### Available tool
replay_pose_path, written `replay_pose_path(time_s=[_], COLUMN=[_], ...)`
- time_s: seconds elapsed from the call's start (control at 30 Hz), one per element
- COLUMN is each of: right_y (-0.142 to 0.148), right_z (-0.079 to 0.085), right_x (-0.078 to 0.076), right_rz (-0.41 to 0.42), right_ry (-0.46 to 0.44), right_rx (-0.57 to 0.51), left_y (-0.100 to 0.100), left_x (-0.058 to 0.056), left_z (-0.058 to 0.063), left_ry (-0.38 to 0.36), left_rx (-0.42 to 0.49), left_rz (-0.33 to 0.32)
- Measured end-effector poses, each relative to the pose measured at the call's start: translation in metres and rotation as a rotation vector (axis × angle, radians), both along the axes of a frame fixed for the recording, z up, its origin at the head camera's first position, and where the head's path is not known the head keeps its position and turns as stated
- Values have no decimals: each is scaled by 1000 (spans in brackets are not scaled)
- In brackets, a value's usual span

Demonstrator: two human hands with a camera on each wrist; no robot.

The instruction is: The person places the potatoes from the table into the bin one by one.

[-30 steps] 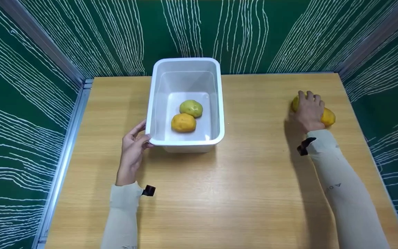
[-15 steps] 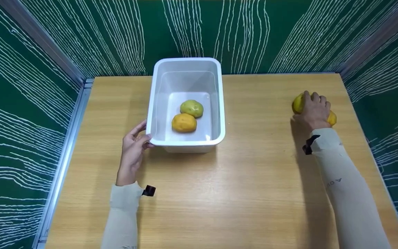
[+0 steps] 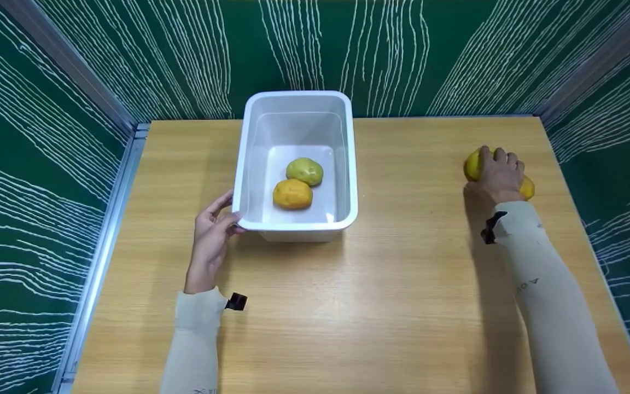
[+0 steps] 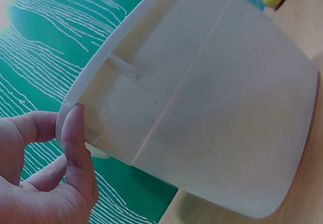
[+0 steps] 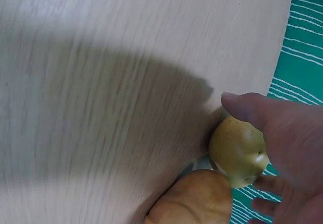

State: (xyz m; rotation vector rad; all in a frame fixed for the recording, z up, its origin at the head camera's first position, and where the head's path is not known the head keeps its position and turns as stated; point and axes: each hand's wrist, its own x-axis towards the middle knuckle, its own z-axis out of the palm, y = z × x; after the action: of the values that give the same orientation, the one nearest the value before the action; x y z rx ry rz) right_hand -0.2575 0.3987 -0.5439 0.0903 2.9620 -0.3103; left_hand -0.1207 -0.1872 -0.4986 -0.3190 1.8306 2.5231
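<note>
My left hand (image 3: 209, 241) pinches the near-left corner of the rim of a white plastic tub (image 3: 297, 226), thumb on one side and fingers on the other. Inside the tub lie a green potato (image 3: 305, 171) and an orange-yellow potato (image 3: 292, 194), touching. Far to the right, my right hand (image 3: 500, 175) is over two more potatoes and partly covers them. In the right wrist view its straight thumb and spread fingers stand around a speckled yellow-green potato (image 5: 237, 151). A brownish-orange potato (image 5: 197, 201) lies right beside that one.
The tub stands on a wooden table (image 3: 391, 306) near its back edge. Green panels (image 3: 380, 54) with white wavy lines rise at the back and both sides. A metal rail (image 3: 110, 219) runs along the left edge.
My right hand has shifted slightly right over the two potatoes, showing more of the yellow-green one and less of the orange one. My left hand and the tub stay put.
</note>
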Motion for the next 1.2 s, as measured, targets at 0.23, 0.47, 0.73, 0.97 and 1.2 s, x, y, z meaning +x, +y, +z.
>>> replay_pose_path(time_s=[0.23,0.47,0.73,0.97,1.2], right_y=[1,3,7,7,8], right_z=[1,2,0,-1,-2], right_x=[0,-1,-5,-5,-5], right_rz=[-7,-15,-43,-42,-43], right_ry=[-2,-7,-64,-59,-55], right_rx=[31,-3,-49,-55,-54], left_y=[-1,-2,0,0,0], left_x=[0,-1,0,0,1], left_z=[0,-1,-1,0,0], left_ry=[-3,-6,18,-2,0], left_rx=[-15,-20,8,0,2], left_rz=[-3,2,-1,3,3])
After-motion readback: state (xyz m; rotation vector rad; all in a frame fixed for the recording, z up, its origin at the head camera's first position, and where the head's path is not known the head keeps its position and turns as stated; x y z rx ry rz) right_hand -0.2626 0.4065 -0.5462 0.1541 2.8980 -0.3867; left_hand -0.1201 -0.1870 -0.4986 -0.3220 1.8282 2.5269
